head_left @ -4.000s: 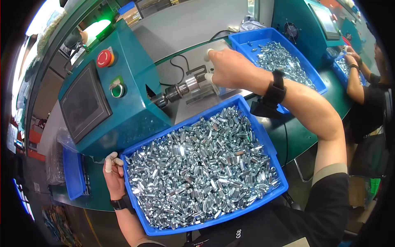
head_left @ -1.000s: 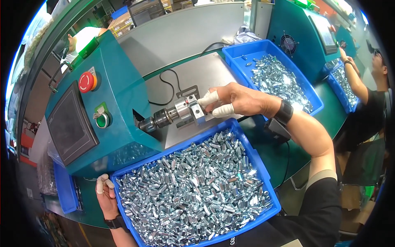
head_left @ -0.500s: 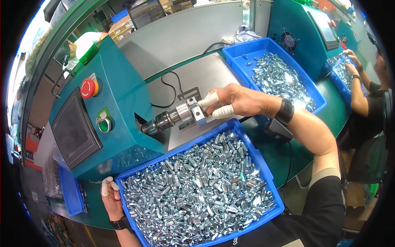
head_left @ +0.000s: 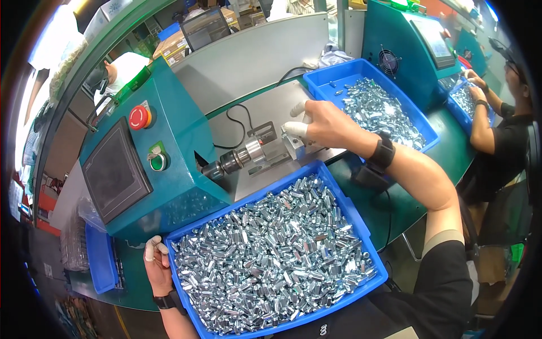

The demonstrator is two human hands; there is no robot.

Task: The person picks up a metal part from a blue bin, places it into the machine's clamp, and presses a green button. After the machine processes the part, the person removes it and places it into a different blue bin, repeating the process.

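Note:
My right hand (head_left: 333,125), white covers on its fingertips, is over a metal clamping block (head_left: 294,147), one covered fingertip at the block's upper edge. Its thumb and forefinger are apart, and I see nothing between them. Left of the block, a steel chuck (head_left: 231,161) sticks out of a green machine (head_left: 164,169), with a gap between the two. My left hand (head_left: 158,265) is at the left rim of a large blue tray (head_left: 357,217) full of shiny hexagonal metal sleeves (head_left: 271,254). Its covered fingers are curled, and whatever they may hold is hidden.
On the machine are a red stop button (head_left: 139,117), a green button (head_left: 158,162) and a dark screen (head_left: 116,169). A second blue tray (head_left: 327,76) of metal pieces stands behind my right hand. At right, another person (head_left: 497,130) works by a similar machine (head_left: 406,45).
My right hand has risen, its fingers loosened from the block. The block now stands apart from the chuck, further right. My left hand stays by the tray; the whole view has shifted slightly.

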